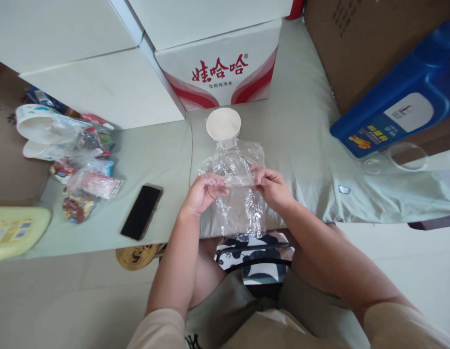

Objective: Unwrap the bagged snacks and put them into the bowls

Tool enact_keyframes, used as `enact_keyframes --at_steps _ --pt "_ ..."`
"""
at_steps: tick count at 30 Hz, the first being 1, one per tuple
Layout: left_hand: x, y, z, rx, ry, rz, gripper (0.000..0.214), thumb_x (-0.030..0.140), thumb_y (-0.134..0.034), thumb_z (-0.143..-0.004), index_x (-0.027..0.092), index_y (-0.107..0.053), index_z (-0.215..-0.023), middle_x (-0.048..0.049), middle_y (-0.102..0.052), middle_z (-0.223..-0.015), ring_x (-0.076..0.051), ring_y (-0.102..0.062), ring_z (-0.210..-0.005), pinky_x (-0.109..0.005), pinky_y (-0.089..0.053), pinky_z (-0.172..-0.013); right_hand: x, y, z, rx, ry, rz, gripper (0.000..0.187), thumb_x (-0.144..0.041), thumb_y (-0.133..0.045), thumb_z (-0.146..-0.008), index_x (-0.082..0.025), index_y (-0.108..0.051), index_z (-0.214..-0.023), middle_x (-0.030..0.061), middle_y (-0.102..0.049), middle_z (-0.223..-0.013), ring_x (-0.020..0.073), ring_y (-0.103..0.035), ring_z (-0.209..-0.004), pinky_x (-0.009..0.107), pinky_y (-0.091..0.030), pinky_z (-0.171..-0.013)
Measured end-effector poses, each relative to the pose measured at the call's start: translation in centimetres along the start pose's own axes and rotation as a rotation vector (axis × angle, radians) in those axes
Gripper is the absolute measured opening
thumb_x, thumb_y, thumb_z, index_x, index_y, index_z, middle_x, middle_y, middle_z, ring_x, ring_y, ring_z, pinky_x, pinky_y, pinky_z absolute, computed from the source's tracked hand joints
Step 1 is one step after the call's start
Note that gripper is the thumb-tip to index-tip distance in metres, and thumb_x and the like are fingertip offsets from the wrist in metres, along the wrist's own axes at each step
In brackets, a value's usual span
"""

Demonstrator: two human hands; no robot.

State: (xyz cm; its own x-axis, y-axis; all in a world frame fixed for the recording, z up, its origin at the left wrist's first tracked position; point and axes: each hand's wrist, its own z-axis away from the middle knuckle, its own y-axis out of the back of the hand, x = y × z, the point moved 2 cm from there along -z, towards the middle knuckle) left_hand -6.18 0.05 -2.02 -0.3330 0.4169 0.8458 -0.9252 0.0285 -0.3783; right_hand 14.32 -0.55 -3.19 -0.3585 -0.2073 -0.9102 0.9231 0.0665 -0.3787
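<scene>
Between my two hands a clear plastic bag (239, 208) is stretched out, its lower part hanging to the front edge of the cloth-covered surface. My left hand (206, 191) pinches it at one side, fingers closed on the film. On the opposite side my right hand (270, 185) grips it between thumb and fingers. Just beyond the bag's far part stands a white paper bowl (224, 125), upright, with its mouth facing up; the bag's film overlaps its foot from this viewpoint.
A black phone (142, 212) lies to the left, near several wrapped snacks (90, 174) and tipped paper bowls (36, 123). White-and-red cartons (219, 72) stand behind. At right are a large blue bottle (399, 97) and a clear round lid (407, 156). A yellow-green container (19, 232) sits far left.
</scene>
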Motion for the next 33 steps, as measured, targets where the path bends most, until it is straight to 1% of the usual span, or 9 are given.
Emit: enact_keyframes --at_steps 3,5,9,12,18,21,24,30,33 --pt "-0.34 0.19 -0.27 0.065 -0.002 -0.025 0.036 0.048 -0.073 -0.072 0.016 -0.062 -0.059 -0.0046 -0.067 -0.061 -0.016 -0.067 -0.053 -0.027 -0.056 -0.054 -0.21 0.03 0.05 0.002 -0.02 0.011 0.013 -0.028 -0.063 -0.065 -0.02 -0.054 -0.061 0.0047 -0.058 -0.108 0.0087 -0.044 -0.065 0.027 -0.041 -0.058" --pt "-0.46 0.14 -0.3 0.089 -0.012 -0.055 0.04 0.052 -0.077 -0.07 0.016 -0.063 -0.058 -0.0044 -0.067 -0.061 -0.015 -0.066 -0.054 -0.026 -0.055 -0.055 -0.28 0.04 0.05 -0.017 -0.035 0.035 0.012 -0.031 -0.062 -0.067 -0.021 -0.056 -0.065 0.0057 -0.058 -0.107 0.0113 -0.046 -0.068 0.028 -0.043 -0.06" --pt "-0.48 -0.02 -0.23 0.123 -0.06 -0.103 0.034 0.045 -0.084 -0.063 0.017 -0.066 -0.059 -0.0036 -0.068 -0.063 -0.015 -0.065 -0.058 -0.028 -0.055 -0.058 -0.16 -0.01 -0.01 -0.033 -0.067 0.081 0.03 -0.048 -0.06 -0.076 -0.021 -0.053 -0.065 0.0066 -0.058 -0.104 0.0137 -0.046 -0.071 0.03 -0.046 -0.062" --pt "-0.57 0.02 -0.38 0.117 -0.071 -0.113 0.037 0.05 -0.081 -0.067 0.017 -0.067 -0.056 -0.0047 -0.068 -0.061 -0.016 -0.063 -0.057 -0.029 -0.054 -0.058 0.06 -0.02 -0.03 -0.012 -0.091 0.057 0.042 -0.058 -0.061 -0.078 -0.021 -0.048 -0.063 0.006 -0.057 -0.099 0.0146 -0.046 -0.073 0.031 -0.047 -0.063" --pt "-0.99 0.41 -0.63 0.107 -0.075 -0.229 0.045 0.059 -0.079 -0.068 0.018 -0.069 -0.054 -0.0072 -0.069 -0.06 -0.017 -0.064 -0.058 -0.028 -0.051 -0.058 0.23 0.42 -0.03 -0.035 -0.067 0.104 0.046 -0.057 -0.061 -0.081 -0.021 -0.05 -0.056 0.0062 -0.059 -0.098 0.016 -0.049 -0.077 0.03 -0.048 -0.068" --pt "-1.08 0.54 -0.52 0.086 -0.082 -0.307 0.04 0.056 -0.082 -0.066 0.018 -0.072 -0.058 -0.0072 -0.071 -0.064 -0.017 -0.065 -0.062 -0.028 -0.051 -0.062 0.22 0.64 -0.06 -0.055 -0.041 0.166 0.043 -0.052 -0.058 -0.083 -0.02 -0.051 -0.055 0.006 -0.062 -0.104 0.0165 -0.051 -0.08 0.029 -0.047 -0.069" --pt "-1.0 0.51 -0.42 0.056 -0.093 -0.35 0.033 0.049 -0.084 -0.065 0.017 -0.075 -0.067 -0.006 -0.073 -0.068 -0.017 -0.065 -0.065 -0.028 -0.05 -0.063 0.04 0.58 0.01 -0.056 -0.05 0.186 0.038 -0.052 -0.06 -0.081 -0.021 -0.053 -0.061 0.0054 -0.06 -0.104 0.0161 -0.051 -0.079 0.029 -0.045 -0.068" --pt "-0.8 0.2 -0.45 0.069 -0.108 -0.335 0.026 0.036 -0.087 -0.06 0.017 -0.075 -0.071 -0.0013 -0.069 -0.067 -0.014 -0.06 -0.061 -0.026 -0.048 -0.062 -0.28 0.27 0.23 -0.032 -0.075 0.166 0.024 -0.046 -0.065 -0.079 -0.024 -0.055 -0.077 0.0005 -0.052 -0.079 0.0146 -0.047 -0.069 0.028 -0.039 -0.064" --pt "-0.81 0.14 -0.48 0.074 -0.116 -0.325 0.024 0.035 -0.086 -0.06 0.016 -0.074 -0.071 -0.0013 -0.069 -0.068 -0.014 -0.06 -0.063 -0.025 -0.048 -0.062 -0.17 0.33 0.26 -0.018 -0.098 0.158 0.021 -0.043 -0.065 -0.079 -0.025 -0.056 -0.086 -0.0023 -0.05 -0.072 0.0134 -0.047 -0.064 0.027 -0.037 -0.062"
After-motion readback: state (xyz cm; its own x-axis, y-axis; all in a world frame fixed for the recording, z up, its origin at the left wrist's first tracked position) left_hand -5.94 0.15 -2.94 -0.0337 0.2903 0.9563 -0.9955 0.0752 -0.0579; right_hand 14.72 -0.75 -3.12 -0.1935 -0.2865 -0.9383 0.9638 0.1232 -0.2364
